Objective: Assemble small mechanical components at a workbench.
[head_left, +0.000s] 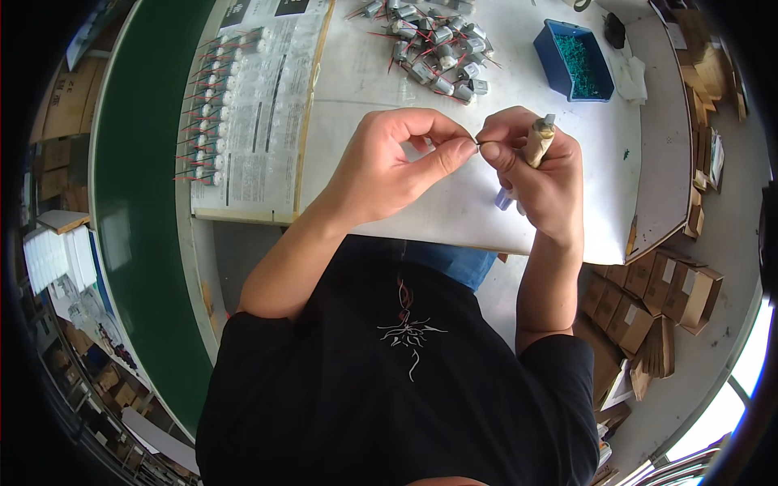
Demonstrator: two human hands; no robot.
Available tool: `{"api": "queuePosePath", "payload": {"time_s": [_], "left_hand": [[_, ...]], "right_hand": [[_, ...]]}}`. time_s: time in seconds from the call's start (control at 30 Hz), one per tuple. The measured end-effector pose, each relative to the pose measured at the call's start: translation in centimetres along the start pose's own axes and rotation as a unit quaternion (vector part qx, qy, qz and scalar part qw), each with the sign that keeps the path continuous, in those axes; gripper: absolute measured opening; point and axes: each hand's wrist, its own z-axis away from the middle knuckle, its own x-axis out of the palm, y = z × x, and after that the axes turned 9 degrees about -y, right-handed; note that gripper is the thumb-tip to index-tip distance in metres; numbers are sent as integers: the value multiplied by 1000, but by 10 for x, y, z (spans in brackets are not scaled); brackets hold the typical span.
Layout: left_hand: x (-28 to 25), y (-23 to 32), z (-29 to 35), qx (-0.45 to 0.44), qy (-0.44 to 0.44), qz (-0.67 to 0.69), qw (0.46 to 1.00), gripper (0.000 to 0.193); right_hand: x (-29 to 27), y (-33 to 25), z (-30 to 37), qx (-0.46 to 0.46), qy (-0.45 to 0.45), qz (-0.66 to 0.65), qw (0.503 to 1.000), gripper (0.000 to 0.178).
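Note:
My left hand [405, 158] and my right hand [541, 182] meet fingertip to fingertip over the white table. Thumb and forefinger of each are pinched together at a tiny dark thing, too small to name. My right hand is also closed around a tan-wrapped, stick-like tool [538, 146] with a grey tip pointing up. Below that palm a translucent bluish piece [504, 198] sticks out; whether it belongs to the tool I cannot tell. Beyond my hands lies a heap of small silver motors [442, 49] with red wires.
At the left, a row of motors [212, 121] with red and dark wires lies on a printed sheet [267, 121]. A blue bin [559, 77] of small green pieces stands at the far right, beside a white cloth [630, 79] and a black object [614, 31]. Cardboard boxes [632, 320] are stacked right.

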Motion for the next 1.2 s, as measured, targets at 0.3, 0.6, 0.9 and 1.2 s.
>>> {"api": "queuePosePath", "payload": {"time_s": [0.3,0.6,0.9,1.2], "left_hand": [[10,-14,-3,188,113,-213,952,10],[-10,-37,8,151,-10,-486,861,31],[4,-52,17,137,31,-327,935,18],[3,-51,18,95,17,-290,952,12]], "right_hand": [[23,5,10,51,111,-66,990,14],[1,24,26,162,32,-90,982,12],[11,35,24,204,18,-2,979,9],[17,32,19,204,9,43,978,10]]}}
